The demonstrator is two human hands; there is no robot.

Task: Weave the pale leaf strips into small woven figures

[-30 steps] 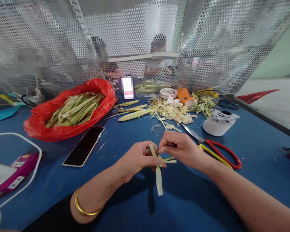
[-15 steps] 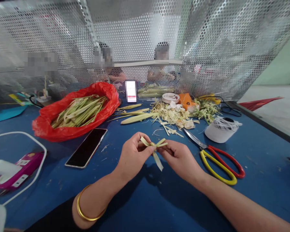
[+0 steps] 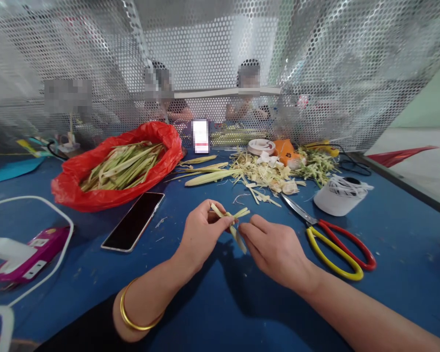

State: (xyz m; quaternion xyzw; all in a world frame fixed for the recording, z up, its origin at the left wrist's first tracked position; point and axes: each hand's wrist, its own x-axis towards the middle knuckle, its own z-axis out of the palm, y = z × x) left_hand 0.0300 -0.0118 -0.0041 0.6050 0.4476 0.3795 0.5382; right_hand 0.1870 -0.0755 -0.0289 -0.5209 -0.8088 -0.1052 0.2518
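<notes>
Leaf strips [image 3: 236,234], likely light, pliable: our left hand [image 3: 201,234] is pinching their crossing, the surest hold; beside those fingers, our right hand [image 3: 276,247] is hovering, grip unclear.

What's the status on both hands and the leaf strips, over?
Left hand pinching pale leaf strips. Right hand close beside them, hold unclear. Scissors lying off to the right, apparently not in the way.
</notes>
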